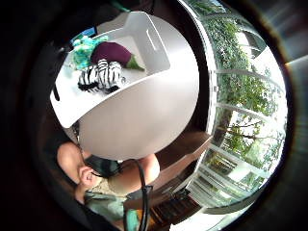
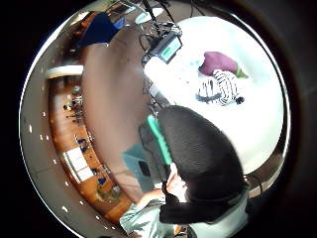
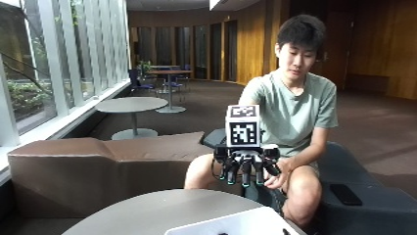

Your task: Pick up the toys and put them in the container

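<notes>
My gloved right hand hangs just beyond the far edge of the round grey table, fingers pointing down and relaxed, holding nothing. A white container stands on the table nearer the camera, apart from the hand. In the little finger side palm view the container holds a purple eggplant toy, a striped zebra toy and a teal toy. The thumb side palm view shows the eggplant toy and the zebra toy lying together, partly behind a black gloved finger.
The person sits on a dark seat behind the table, bare left hand by the knee. A black phone lies on the seat. A brown padded bench stands at the left, with windows and other tables beyond.
</notes>
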A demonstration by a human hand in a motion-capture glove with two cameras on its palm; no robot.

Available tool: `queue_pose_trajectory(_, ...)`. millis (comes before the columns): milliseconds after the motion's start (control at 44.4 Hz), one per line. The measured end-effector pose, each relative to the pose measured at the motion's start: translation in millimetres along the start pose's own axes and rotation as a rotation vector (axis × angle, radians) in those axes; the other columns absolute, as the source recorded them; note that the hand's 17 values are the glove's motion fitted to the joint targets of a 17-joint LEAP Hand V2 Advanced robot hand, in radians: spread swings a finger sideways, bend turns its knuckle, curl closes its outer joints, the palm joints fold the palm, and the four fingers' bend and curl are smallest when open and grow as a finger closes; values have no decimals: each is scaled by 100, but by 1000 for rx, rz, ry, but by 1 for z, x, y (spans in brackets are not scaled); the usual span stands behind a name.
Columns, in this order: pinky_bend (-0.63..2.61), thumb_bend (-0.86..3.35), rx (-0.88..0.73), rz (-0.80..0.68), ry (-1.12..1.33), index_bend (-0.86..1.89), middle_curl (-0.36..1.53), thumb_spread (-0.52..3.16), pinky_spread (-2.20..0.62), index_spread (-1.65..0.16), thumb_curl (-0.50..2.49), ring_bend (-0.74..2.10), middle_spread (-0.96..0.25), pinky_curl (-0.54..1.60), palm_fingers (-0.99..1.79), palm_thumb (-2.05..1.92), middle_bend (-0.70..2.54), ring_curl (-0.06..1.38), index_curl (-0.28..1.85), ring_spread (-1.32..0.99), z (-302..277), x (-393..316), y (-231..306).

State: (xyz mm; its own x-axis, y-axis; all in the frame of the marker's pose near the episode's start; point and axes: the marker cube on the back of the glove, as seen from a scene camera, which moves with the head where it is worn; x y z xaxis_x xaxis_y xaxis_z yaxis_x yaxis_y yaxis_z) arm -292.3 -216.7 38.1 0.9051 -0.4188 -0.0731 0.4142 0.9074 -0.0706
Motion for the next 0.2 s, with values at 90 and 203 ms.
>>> queue_pose_trajectory(90, 57, -8, 23, -11, -27, 10, 43, 126, -19, -22, 40, 35, -6, 80, -28, -12, 15, 34, 44, -3, -3, 4, 10)
queue_pose_trajectory(203, 52, -6, 16, -12, -28, 11, 40, 139, -12, -24, 33, 32, -10, 73, -21, -11, 14, 33, 41, -3, 0, 11, 17)
